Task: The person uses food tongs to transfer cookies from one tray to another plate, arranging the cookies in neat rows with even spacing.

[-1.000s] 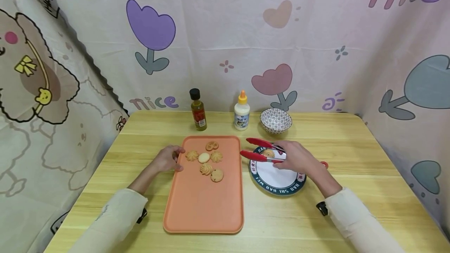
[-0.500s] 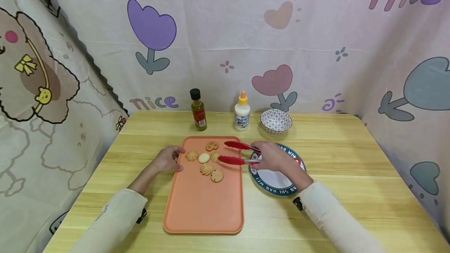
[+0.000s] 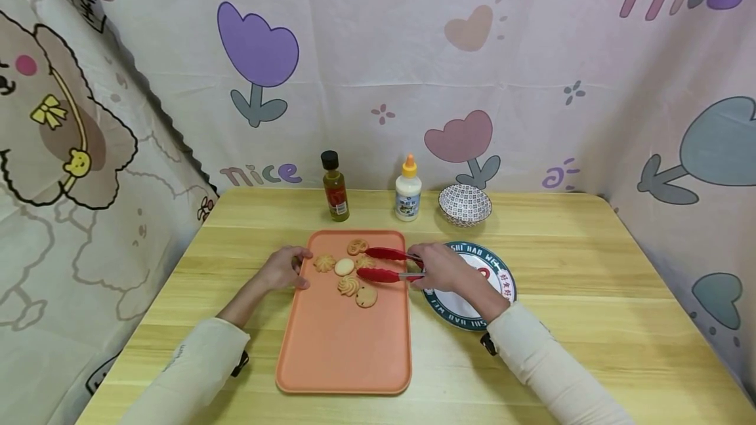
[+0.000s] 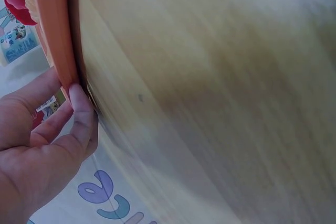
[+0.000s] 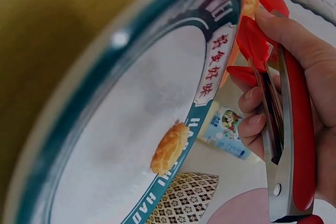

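My left hand (image 3: 283, 267) pinches the left edge of an orange tray (image 3: 342, 353); in the left wrist view, thumb and fingers hold its rim (image 4: 56, 40). Several cookies lie in the tray's upper half, among them a pretzel-shaped one (image 3: 356, 246), a pale oval one (image 3: 344, 267), a swirl cookie (image 3: 348, 286) and a round one (image 3: 366, 296). My right hand (image 3: 441, 267) grips red-tipped tongs (image 3: 380, 275), whose tips stand on either side of a flower-shaped cookie (image 3: 365, 262). Whether they touch it I cannot tell.
Right of the tray is a green-rimmed plate (image 3: 502, 267) bearing one cookie (image 5: 169, 148), partly under my right hand. Behind stand a black-capped bottle (image 3: 335, 192), a white bottle with an orange tip (image 3: 408, 194) and a patterned bowl (image 3: 464, 205).
My right hand has carried the tongs leftward from over the plate to the cookies on the tray. The gap between the tong tips has narrowed. My left hand has stayed at the tray edge.
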The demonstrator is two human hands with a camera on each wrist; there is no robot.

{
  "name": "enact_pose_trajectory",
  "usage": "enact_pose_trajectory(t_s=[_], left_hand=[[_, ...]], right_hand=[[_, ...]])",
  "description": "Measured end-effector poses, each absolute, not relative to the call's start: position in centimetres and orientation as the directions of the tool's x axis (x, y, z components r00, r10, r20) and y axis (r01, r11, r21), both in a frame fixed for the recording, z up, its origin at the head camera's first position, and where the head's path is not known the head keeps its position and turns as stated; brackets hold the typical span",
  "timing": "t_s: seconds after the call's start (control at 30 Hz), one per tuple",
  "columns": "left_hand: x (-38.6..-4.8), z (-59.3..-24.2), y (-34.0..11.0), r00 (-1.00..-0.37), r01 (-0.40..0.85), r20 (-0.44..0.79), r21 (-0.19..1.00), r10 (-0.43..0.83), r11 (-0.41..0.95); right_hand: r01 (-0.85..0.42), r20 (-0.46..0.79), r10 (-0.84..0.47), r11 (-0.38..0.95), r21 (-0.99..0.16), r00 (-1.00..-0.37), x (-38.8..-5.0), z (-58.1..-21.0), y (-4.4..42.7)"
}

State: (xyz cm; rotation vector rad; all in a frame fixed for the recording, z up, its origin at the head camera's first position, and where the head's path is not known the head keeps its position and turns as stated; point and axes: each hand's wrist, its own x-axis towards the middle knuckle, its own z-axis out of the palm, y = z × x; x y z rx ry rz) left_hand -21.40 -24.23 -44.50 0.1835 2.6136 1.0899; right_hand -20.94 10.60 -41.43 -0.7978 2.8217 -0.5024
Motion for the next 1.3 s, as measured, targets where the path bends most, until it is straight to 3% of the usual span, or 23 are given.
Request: enact_pose_trajectory(t_s=[0.7,1.3], left_hand=[[-21.4,-44.3,-24.2,-0.945,0.006,-0.23,0.696,0.232,0.718],[-21.4,-44.4,-24.3,-0.948,0.027,-0.214,0.687,0.238,0.726]], right_hand=[[-0.498,-0.022,-0.532,0.806,-0.319,-0.847,-20.3,-40.9,11.5],[-0.422,0.029,-0.435,0.854,-0.305,-0.9,-18.8,-40.0,18.5]])
